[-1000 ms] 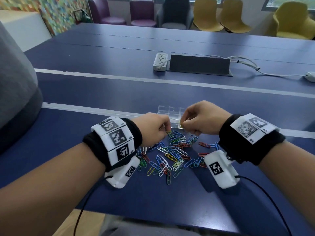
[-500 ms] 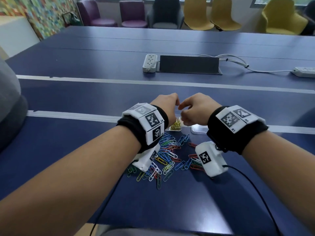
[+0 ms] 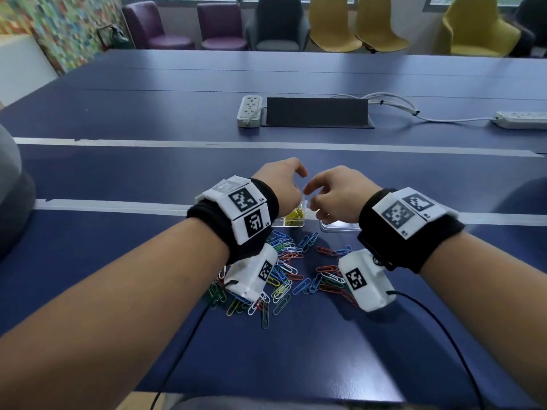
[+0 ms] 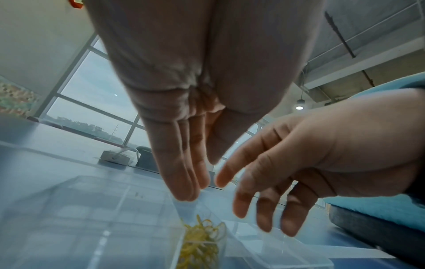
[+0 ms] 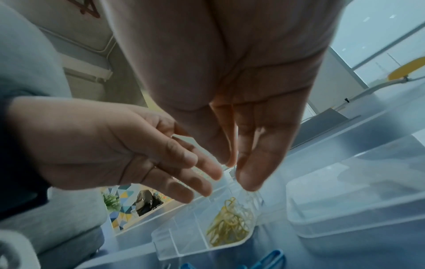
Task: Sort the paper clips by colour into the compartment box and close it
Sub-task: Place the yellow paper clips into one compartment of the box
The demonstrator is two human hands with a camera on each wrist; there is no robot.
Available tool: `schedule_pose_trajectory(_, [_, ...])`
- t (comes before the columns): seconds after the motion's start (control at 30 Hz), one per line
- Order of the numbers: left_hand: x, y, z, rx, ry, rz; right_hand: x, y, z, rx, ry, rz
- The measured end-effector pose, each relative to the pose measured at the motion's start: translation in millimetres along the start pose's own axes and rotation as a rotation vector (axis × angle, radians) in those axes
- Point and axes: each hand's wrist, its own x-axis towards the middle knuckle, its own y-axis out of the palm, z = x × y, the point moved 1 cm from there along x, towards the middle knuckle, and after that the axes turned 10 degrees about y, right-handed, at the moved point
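Observation:
A clear compartment box (image 3: 278, 223) lies just beyond a loose pile of coloured paper clips (image 3: 287, 270). One near compartment holds yellow clips (image 3: 294, 216), also seen as yellow clips (image 5: 230, 227) in the right wrist view. My left hand (image 3: 284, 184) and right hand (image 3: 334, 193) hover close together above the box. In the wrist views the left hand (image 4: 190, 182) and right hand (image 5: 239, 163) have straight fingers pointing down at the box (image 5: 179, 242), and I see nothing held. The clear lid (image 5: 345, 218) lies to the right of the box.
A white power strip (image 3: 249, 110) and a black cable hatch (image 3: 316, 112) sit farther back on the blue table. A second power strip (image 3: 521, 119) lies at the far right. White tape (image 3: 118, 204) runs across the table. Chairs line the far side.
Both hands rose from the clip pile with curled fingers and moved forward over the box. Their fingers have since straightened out above the yellow compartment.

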Motion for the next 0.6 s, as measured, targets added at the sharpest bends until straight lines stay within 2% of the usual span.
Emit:
schedule_pose_trajectory(0.1, [-7.7,-9.0,6.7,0.076,0.033,0.005,-9.8,0.6,4.1,-0.157,-0.081,-0.053])
schedule_pose_trajectory(0.23, [-26.2,-21.1,17.6,0.196,0.081,0.044,-16.8,11.1,10.1,-0.339,-0.13,-0.031])
schedule_pose_trajectory(0.53, [-75.6,-20.4,35.8,0.346,0.091,0.362,-21.4,22.4,16.4,-0.432,-0.076,0.065])
schedule_pose_trajectory(0.6, [-86.3,-17.8,38.6,0.37,0.078,0.42,-26.1,26.3,17.7,-0.457,-0.122,0.024])
